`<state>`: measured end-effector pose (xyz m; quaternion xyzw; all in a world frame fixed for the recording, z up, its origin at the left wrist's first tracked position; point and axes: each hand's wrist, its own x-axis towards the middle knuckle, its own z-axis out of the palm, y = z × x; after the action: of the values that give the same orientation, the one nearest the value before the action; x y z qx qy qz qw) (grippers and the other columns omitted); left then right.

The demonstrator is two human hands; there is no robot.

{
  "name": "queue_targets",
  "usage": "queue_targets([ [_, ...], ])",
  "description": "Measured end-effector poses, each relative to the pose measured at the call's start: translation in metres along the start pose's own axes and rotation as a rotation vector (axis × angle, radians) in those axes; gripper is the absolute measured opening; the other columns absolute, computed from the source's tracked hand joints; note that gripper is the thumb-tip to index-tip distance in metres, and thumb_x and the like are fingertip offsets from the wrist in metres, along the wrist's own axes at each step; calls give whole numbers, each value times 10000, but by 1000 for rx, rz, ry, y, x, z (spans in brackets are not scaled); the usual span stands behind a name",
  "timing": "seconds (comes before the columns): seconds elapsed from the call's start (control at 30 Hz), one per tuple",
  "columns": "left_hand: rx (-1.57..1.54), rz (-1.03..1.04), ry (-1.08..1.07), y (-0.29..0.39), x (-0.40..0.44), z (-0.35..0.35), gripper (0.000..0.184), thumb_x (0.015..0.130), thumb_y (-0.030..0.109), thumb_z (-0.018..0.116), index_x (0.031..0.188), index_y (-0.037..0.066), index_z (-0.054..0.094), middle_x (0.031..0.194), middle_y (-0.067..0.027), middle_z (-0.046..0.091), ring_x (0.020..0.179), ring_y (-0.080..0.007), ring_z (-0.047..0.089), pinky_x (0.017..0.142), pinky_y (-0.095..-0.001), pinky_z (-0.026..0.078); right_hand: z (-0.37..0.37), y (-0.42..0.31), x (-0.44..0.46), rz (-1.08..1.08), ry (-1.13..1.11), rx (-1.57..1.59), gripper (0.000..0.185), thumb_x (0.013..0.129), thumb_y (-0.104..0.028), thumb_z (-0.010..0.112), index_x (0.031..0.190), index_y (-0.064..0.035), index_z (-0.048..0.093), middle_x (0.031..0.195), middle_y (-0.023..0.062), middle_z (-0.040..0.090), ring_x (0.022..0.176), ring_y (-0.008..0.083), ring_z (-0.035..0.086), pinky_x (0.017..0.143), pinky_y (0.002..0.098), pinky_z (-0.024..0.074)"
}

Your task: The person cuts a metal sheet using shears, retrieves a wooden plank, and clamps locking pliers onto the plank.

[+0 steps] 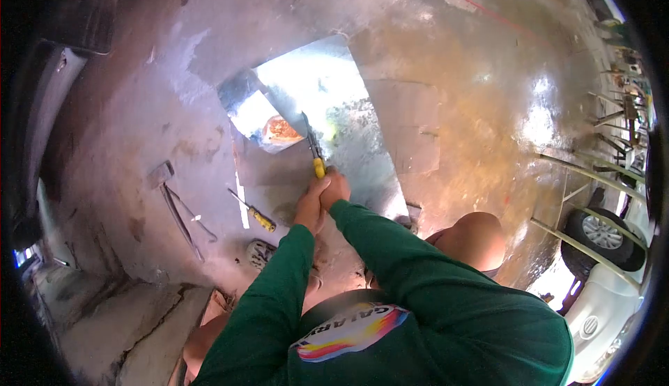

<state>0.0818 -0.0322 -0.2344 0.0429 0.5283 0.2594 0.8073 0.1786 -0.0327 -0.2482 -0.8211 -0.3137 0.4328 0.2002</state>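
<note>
A pair of tin snips (318, 166) with yellow grips points away from me, its dark jaws on a shiny metal sheet (369, 142) on the floor. My right hand (336, 185) is closed around the handle end. Pressed against it, my left hand (311, 203) is closed too, at the lower part of the handles, where the fingers partly hide each other. Left of the jaws, a section of the sheet (252, 114) is split from the main part and reflects an orange-brown patch.
To the left lie a hammer (171, 201), a thin dark rod (191, 213) and a screwdriver (261, 219) with a yellow handle. Near it is a narrow pale strip (241, 187). A white car (599, 316) stands at the right, beside long poles (592, 171).
</note>
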Motion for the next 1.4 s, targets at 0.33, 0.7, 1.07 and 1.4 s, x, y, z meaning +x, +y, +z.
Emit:
queue_targets([
  [0.33, 484, 537, 349, 120, -35, 31, 689, 999, 526, 729, 1433, 4, 614, 1408, -120, 647, 1265, -231, 621, 1134, -453, 439, -46, -62, -20, 90, -116, -9, 500, 915, -339, 643, 1144, 99, 716, 1100, 360, 737, 1097, 503, 719, 950, 536, 566],
  [0.7, 218, 565, 424, 207, -3, 107, 421, 1116, 321, 631, 1197, -77, 738, 1150, -114, 758, 998, -196, 676, 919, -370, 535, -43, -62, -11, 333, -191, 529, 290, 782, -164, 717, 893, 105, 712, 745, 126, 669, 662, 245, 649, 571, 450, 464],
  [1.07, 267, 731, 291, 167, 23, 57, 443, 1109, 357, 642, 1228, -61, 731, 1177, -95, 756, 1021, -178, 674, 956, -348, 522, -25, -44, 13, 168, 26, 112, 444, 812, -321, 740, 958, 98, 758, 968, 306, 759, 966, 467, 745, 828, 546, 567],
  [1.4, 282, 706, 324, 176, 17, 83, 502, 1129, 405, 589, 1276, -56, 722, 1186, -92, 751, 1047, -180, 686, 957, -351, 531, -29, -35, 11, 158, -72, 37, 514, 863, -394, 730, 1136, 42, 719, 1117, 297, 757, 1083, 477, 728, 951, 541, 583],
])
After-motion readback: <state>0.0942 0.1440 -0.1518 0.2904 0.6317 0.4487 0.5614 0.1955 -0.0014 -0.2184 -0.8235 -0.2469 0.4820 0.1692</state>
